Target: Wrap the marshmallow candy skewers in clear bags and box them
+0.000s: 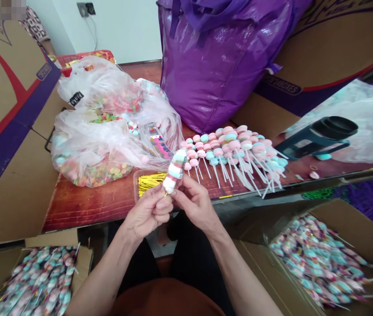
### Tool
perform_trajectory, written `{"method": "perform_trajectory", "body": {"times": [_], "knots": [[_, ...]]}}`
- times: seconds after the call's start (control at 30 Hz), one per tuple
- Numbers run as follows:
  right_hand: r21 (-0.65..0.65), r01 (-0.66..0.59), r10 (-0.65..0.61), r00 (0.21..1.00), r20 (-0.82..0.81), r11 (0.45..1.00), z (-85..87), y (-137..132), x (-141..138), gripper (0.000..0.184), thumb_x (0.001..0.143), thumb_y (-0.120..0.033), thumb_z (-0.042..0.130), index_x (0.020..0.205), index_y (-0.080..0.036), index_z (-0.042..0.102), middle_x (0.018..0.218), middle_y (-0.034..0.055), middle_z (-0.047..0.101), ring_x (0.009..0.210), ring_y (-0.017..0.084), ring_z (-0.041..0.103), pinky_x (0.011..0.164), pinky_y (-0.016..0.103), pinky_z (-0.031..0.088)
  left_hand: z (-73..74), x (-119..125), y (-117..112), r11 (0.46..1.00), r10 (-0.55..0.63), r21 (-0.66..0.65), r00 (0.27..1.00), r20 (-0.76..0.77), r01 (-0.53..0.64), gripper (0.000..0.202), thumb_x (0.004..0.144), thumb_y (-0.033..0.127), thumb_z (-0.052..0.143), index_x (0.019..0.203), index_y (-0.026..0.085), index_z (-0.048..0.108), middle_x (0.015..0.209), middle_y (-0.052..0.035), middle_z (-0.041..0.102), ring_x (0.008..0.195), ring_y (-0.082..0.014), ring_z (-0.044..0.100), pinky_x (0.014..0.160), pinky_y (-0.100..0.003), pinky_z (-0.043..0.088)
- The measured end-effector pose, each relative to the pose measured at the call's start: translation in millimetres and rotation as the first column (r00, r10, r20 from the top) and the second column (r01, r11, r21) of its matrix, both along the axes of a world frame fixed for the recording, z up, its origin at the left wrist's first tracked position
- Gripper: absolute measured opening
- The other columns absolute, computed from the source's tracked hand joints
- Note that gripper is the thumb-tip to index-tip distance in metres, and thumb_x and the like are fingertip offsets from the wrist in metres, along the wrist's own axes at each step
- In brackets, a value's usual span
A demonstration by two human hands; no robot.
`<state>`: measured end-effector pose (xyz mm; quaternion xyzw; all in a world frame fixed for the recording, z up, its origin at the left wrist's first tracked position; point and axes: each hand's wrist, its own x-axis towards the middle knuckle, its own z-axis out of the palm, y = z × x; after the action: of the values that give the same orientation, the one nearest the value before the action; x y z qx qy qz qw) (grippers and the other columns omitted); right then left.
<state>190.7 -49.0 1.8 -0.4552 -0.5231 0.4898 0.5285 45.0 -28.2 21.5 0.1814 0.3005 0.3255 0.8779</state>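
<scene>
Rust-brown top [170, 300] at the lower edge; beyond it, a wrapped marshmallow skewer [176, 170] is held upright before the tabletop.

Left to right: a printed cardboard box [5, 92] above an open carton [53, 237] of wrapped skewers; plastic bags [94, 131] of sweets on the glossy reddish wood-grain tabletop [77, 206], a white wall [130, 33] behind; a tub [136, 186] of gold ties; the left hand [150, 213], fingers clamped on the skewer's base; the right hand [198, 204], thumb and fingers pinching its wrapper; a purple woven bag [213, 83]; piled bare skewers [232, 145]; a dark teal bottle [305, 140]; another open carton [255, 263] below.
</scene>
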Motion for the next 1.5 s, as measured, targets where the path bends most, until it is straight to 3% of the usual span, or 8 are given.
{"method": "perform_trajectory", "body": {"times": [0.23,0.47,0.63,0.87,1.07,1.2,1.4,1.5], "knots": [[0.003,0.128,-0.127,0.975,0.181,0.992,-4.4,-0.9,-9.8,0.009,0.093,-0.023,0.050,0.084,-0.022,0.048,0.073,-0.0033,0.048,0.066,0.013,0.045,0.060,0.025,0.039,-16.0,12.3,-11.3,0.856,0.403,0.463,0.860,-0.313,-0.232,0.032,0.082,0.044,0.074,0.090,0.013,0.068,0.063,0.0029,0.053,0.052,-0.0032,0.038,0.048,-0.014,0.030],[0.085,0.185,-0.200,0.950,0.238,0.979,-6.4,-9.3,-12.5,0.013,0.098,-0.023,0.048,0.087,-0.022,0.054,0.076,-0.0015,0.058,0.067,0.013,0.056,0.062,0.025,0.047,-10.8,5.6,3.5,0.964,0.267,0.066,0.949,-0.168,-0.259,0.035,0.057,0.024,0.092,0.079,0.010,0.069,0.059,0.0056,0.049,0.046,0.0005,0.034,0.042,-0.012,0.029],[0.611,0.167,-0.500,0.753,0.428,0.774,-7.9,-8.3,-9.7,0.027,0.096,-0.009,0.047,0.113,-0.020,0.065,0.105,0.0104,0.070,0.100,0.021,0.068,0.085,0.033,0.055,-8.8,9.7,12.7,0.947,0.254,-0.197,0.967,-0.024,-0.253,0.022,0.066,0.004,0.083,0.076,0.009,0.064,0.060,0.0064,0.049,0.043,0.0017,0.038,0.038,-0.009,0.028],[0.819,0.123,-0.695,0.607,0.384,0.560,-3.2,-4.7,-5.9,0.019,0.090,-0.004,0.057,0.099,-0.019,0.065,0.088,0.0088,0.070,0.082,0.019,0.067,0.073,0.031,0.055,1.2,21.4,0.7,0.969,0.187,-0.181,0.979,0.080,-0.170,0.024,0.068,0.010,0.084,0.079,0.011,0.063,0.062,0.0067,0.052,0.043,0.0010,0.040,0.038,-0.009,0.031],[0.515,0.417,-0.621,0.712,0.327,0.749,4.1,-10.8,-4.5,0.014,0.095,-0.015,0.050,0.084,-0.020,0.057,0.074,0.0007,0.060,0.065,0.013,0.057,0.062,0.026,0.048,4.3,36.2,7.6,0.990,0.139,-0.036,0.990,0.016,-0.138,0.025,0.074,0.029,0.083,0.088,0.014,0.069,0.081,-0.0016,0.066,0.068,-0.0090,0.060,0.061,-0.018,0.050],[0.254,0.425,-0.483,0.841,0.245,0.869,19.8,-17.7,9.7,0.014,0.094,-0.024,0.055,0.081,-0.020,0.057,0.072,-0.0025,0.058,0.062,0.012,0.054,0.059,0.024,0.044,13.3,38.0,19.1,0.996,0.007,0.088,1.000,0.009,-0.008,0.037,0.081,0.052,0.072,0.091,0.017,0.072,0.094,-0.0083,0.070,0.088,-0.0191,0.064,0.073,-0.028,0.052],[0.193,0.454,-0.487,0.852,0.191,0.870,41.1,-26.0,15.4,0.017,0.093,-0.026,0.056,0.077,-0.020,0.058,0.069,-0.0026,0.055,0.061,0.011,0.050,0.058,0.024,0.042,22.9,36.6,10.7,0.860,0.222,0.503,0.952,-0.211,-0.089,0.043,0.077,0.059,0.072,0.063,0.018,0.071,0.099,-0.0086,0.071,0.105,-0.0239,0.061,0.091,-0.032,0.048],[0.292,0.502,-0.565,0.800,0.202,0.814,42.1,-28.0,14.2,0.016,0.093,-0.022,0.055,0.078,-0.020,0.060,0.073,-0.0007,0.060,0.067,0.013,0.055,0.066,0.027,0.045,20.1,41.9,2.9,0.856,0.206,0.518,0.920,-0.334,-0.004,0.043,0.074,0.058,0.075,0.059,0.017,0.070,0.085,-0.0083,0.071,0.097,-0.0229,0.062,0.089,-0.031,0.049]]}}
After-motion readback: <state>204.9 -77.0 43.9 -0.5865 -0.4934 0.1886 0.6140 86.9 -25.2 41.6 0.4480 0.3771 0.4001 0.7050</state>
